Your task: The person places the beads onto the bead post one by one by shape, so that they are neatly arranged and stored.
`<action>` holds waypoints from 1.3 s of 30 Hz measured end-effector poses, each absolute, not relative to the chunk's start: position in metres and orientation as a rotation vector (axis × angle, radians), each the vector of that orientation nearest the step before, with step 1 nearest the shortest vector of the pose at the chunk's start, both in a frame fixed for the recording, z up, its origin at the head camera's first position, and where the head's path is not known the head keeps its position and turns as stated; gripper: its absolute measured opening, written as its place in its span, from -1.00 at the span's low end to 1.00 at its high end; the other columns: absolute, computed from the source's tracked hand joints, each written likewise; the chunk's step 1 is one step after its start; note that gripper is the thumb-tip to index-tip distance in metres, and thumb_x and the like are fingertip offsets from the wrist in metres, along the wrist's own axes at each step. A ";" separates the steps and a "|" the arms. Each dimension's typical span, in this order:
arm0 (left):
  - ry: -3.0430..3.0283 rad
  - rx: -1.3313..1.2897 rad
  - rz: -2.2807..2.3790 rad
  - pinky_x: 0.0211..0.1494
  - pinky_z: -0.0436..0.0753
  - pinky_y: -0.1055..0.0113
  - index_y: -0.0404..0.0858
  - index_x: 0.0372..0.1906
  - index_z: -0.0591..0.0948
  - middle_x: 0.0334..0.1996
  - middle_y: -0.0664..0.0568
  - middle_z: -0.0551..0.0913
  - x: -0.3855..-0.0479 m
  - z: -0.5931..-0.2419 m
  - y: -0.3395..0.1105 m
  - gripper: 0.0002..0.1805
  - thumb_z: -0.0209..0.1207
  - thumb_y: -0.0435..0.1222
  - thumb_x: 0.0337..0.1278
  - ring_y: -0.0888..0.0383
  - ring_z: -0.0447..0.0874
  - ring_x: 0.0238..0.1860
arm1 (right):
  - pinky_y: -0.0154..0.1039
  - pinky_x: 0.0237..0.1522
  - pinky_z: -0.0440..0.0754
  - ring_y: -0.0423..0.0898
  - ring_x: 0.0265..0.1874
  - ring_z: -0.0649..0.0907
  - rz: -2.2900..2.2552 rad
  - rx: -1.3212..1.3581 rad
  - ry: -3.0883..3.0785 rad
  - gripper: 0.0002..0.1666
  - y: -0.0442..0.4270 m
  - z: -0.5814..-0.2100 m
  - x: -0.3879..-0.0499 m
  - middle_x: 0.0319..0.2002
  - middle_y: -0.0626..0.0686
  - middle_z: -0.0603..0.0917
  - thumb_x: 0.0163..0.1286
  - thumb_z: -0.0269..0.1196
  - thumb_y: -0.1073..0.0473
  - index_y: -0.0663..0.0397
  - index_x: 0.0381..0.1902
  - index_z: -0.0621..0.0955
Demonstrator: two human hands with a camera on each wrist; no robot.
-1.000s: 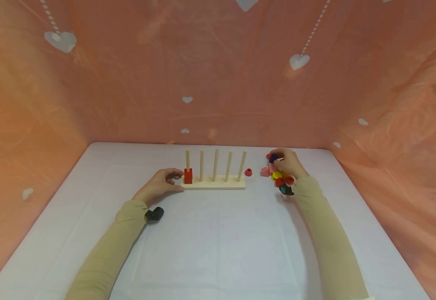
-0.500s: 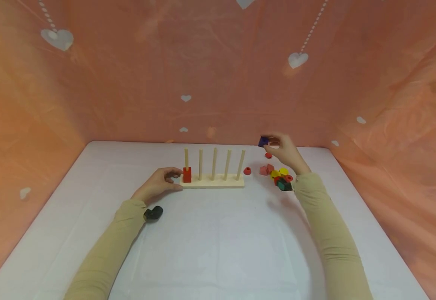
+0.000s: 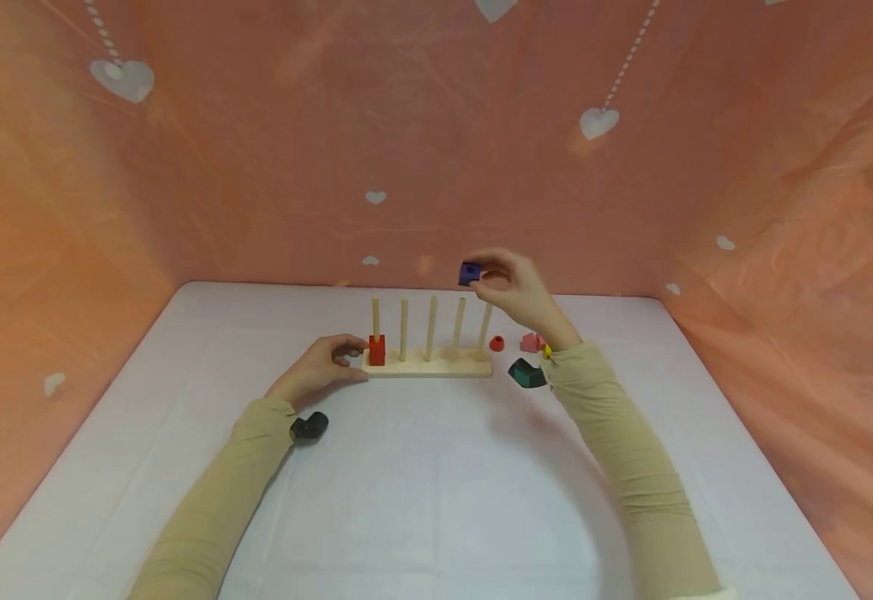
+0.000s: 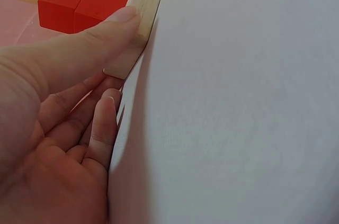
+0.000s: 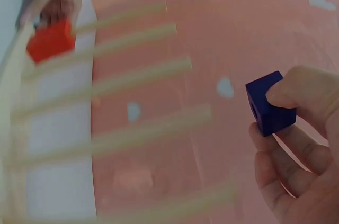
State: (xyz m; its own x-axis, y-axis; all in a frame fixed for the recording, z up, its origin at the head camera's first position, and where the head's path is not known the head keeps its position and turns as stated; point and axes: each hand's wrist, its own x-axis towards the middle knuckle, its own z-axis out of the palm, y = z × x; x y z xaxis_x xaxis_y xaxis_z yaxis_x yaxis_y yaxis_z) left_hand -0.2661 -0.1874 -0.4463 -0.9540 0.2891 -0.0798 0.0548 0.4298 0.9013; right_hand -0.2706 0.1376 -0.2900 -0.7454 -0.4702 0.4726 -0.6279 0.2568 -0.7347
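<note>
Blue cube [image 3: 470, 273] is pinched by right hand [image 3: 524, 295] above peg stand [image 3: 420, 369], gripped by left hand [image 3: 320, 364]; white tabletop [image 3: 436, 483] beneath, heart-patterned orange cloth [image 3: 436, 125] behind.

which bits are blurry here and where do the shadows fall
Right wrist view: the pegs are smeared, the one lowest in the picture faintest, while the blue block looks fairly crisp; head view: a soft shadow lies on the white table, left of the right sleeve in the picture; left wrist view: a shadow runs alongside the left hand.
</note>
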 end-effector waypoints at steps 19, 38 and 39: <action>2.464 0.316 1.541 0.02 0.43 0.16 -0.27 0.15 0.52 0.03 -0.12 0.52 -0.271 -0.449 -0.189 -0.38 0.46 -0.27 -0.10 -0.03 0.45 -0.08 | -0.02 0.06 0.49 0.09 -0.06 0.57 1.631 1.214 -2.313 -0.59 0.047 -0.315 -0.274 0.00 0.25 0.58 0.29 0.22 0.46 0.35 0.11 0.52; 2.462 0.345 1.544 0.07 0.42 0.13 -0.28 0.15 0.52 0.04 -0.11 0.54 -0.272 -0.451 -0.193 -0.37 0.46 -0.23 -0.10 -0.03 0.48 -0.04 | -0.24 0.00 0.54 -0.06 -0.06 0.59 1.539 1.122 -2.287 -0.61 0.017 -0.343 -0.285 -0.03 0.14 0.60 0.25 0.25 0.44 0.27 0.06 0.58; 2.464 0.351 1.541 0.07 0.42 0.13 -0.29 0.16 0.51 0.04 -0.12 0.54 -0.272 -0.451 -0.193 -0.37 0.45 -0.24 -0.09 -0.03 0.48 -0.04 | -0.21 -0.01 0.54 -0.06 -0.07 0.60 1.554 1.107 -2.292 -0.61 0.016 -0.344 -0.286 -0.04 0.15 0.61 0.25 0.25 0.44 0.26 0.06 0.58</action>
